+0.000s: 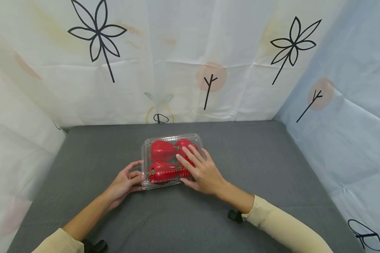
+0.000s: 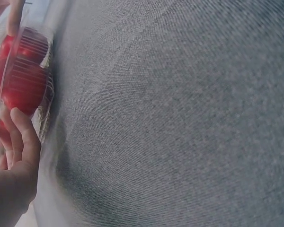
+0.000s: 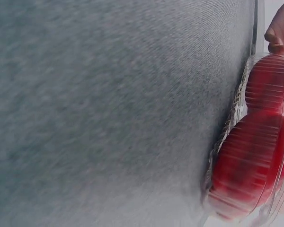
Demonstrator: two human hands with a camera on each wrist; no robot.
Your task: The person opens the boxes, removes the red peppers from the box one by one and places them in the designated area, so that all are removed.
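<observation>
A clear plastic clamshell box (image 1: 147,151) lies on the grey cloth, its lid down over several red bell peppers (image 1: 161,151) with green stems. At the box's left side, my left hand (image 1: 122,184) holds the edge with bent fingers. In the left wrist view, the fingers (image 2: 26,135) meet the ribbed side wall below the rim. My right hand (image 1: 206,174) lies across the lid's right part, fingers spread and fairly straight, with the thumb by the near edge. It covers part of the right-hand peppers. In the right wrist view, the box (image 3: 246,161) shows its ribbed wall.
Grey cloth (image 1: 240,154) covers the table around the box. A white curtain (image 1: 183,42) with leaf drawings stands behind the table's far edge, and a bluish-white one (image 1: 361,147) runs along the right. Black wrist straps (image 1: 235,216) sit near the sleeve cuffs.
</observation>
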